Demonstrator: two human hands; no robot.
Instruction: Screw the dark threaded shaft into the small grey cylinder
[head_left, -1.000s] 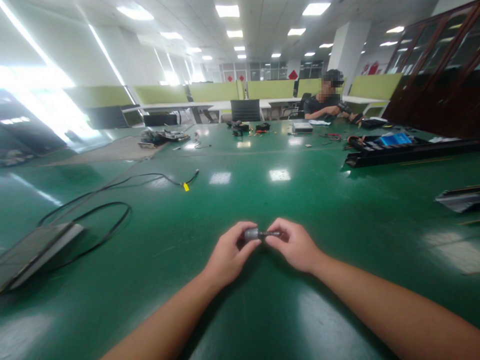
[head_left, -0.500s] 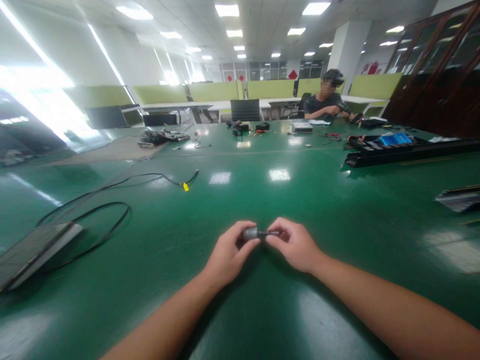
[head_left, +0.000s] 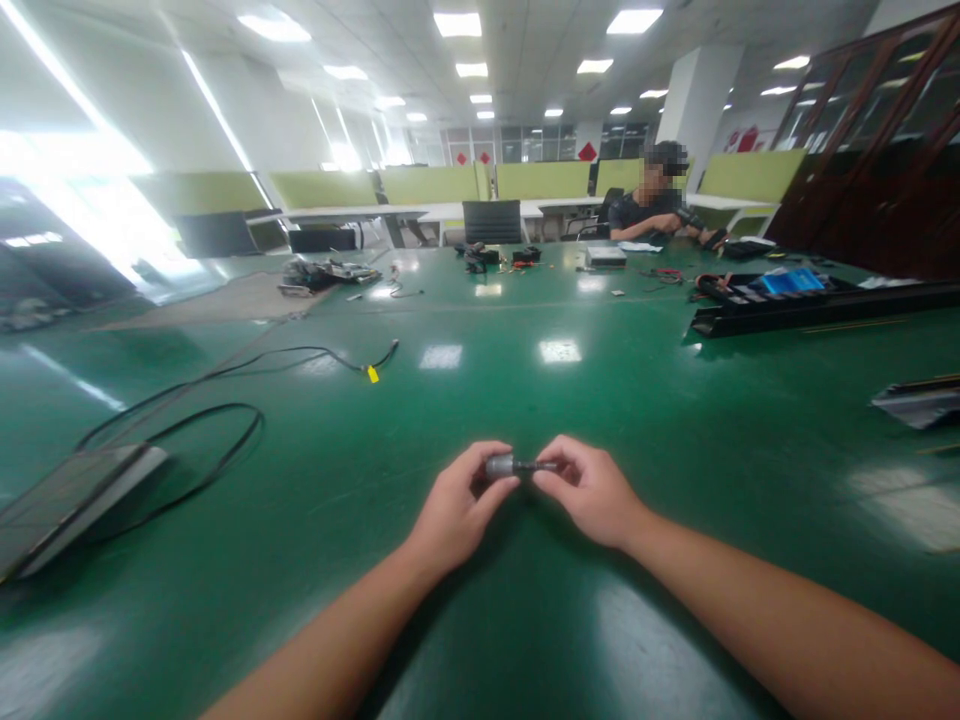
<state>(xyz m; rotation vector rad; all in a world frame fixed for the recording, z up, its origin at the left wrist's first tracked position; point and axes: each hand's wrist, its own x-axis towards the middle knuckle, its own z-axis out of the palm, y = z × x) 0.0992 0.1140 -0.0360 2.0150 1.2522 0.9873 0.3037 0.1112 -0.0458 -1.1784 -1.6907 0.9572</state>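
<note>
Between my hands, above the green table, is a short grey metallic cylinder with a thin dark rod extending to the right. Its exact kind is too small to make out. My left hand is closed around the cylinder, thumb below and fingers above. With thumb and fingers my right hand pinches the far end of the rod, and its fingertips partly hide that end. The two pieces lie in one line, roughly level.
A flat dark device and a black cable with a yellow tag lie at left. Black rail-like parts are at right. Across the table sits another person. Electronic parts lie at the far side.
Both hands keep nearly the same place and grip. Slightly more of the dark rod shows between cylinder and right fingertips; the view has shifted very slightly.
</note>
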